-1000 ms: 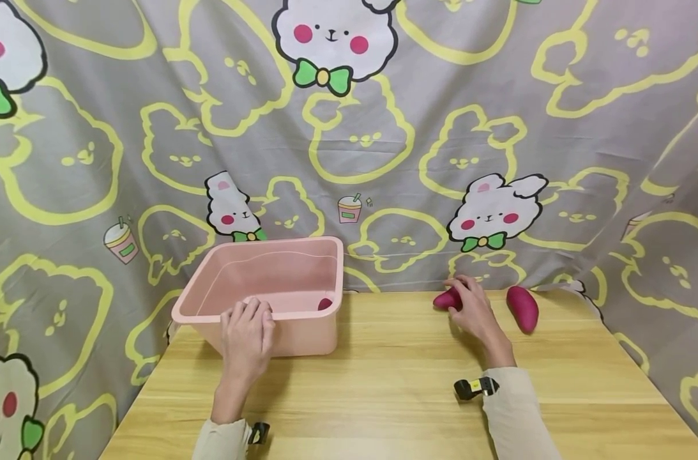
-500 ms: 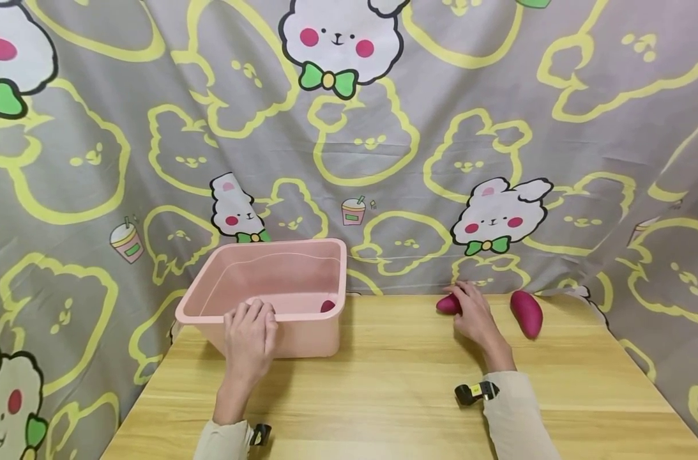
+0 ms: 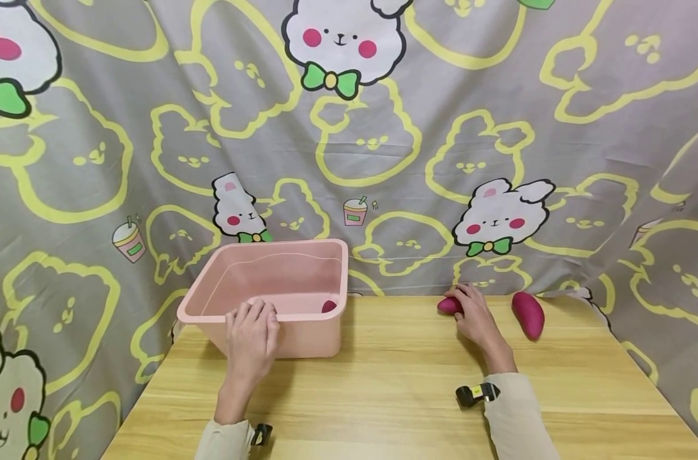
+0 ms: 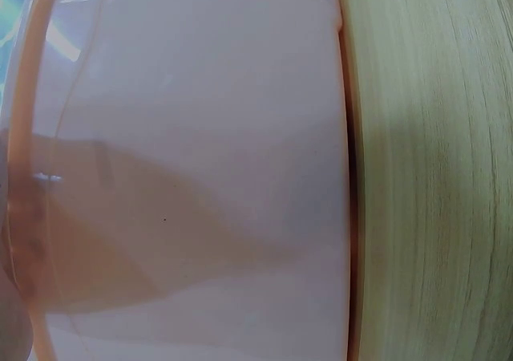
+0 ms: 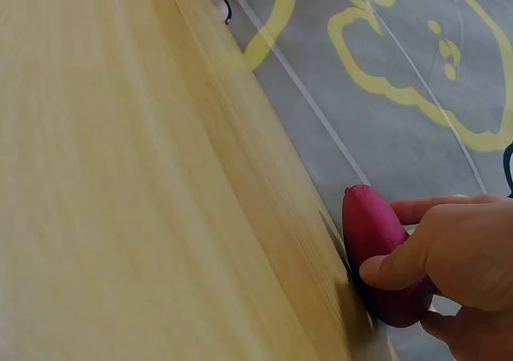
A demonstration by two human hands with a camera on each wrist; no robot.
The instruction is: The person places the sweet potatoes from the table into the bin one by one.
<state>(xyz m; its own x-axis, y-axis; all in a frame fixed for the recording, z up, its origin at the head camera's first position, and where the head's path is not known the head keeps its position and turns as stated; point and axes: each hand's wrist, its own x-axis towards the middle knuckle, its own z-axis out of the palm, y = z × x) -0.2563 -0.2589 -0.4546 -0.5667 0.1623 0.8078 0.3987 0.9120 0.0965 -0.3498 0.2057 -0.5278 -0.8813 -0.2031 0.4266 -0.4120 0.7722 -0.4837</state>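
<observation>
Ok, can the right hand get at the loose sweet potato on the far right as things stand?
Probably yes, after letting go: the right hand has its grip on another sweet potato. Nothing visible stands between that hand and the loose sweet potato, close by on the table.

Tub and sweet potato on table

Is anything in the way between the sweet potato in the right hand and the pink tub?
Nothing loose shows between the sweet potato and the pink tub; only the tub's right rim rises there. The left hand grips the near rim, off that line. Another sweet potato lies beyond the right hand.
</observation>
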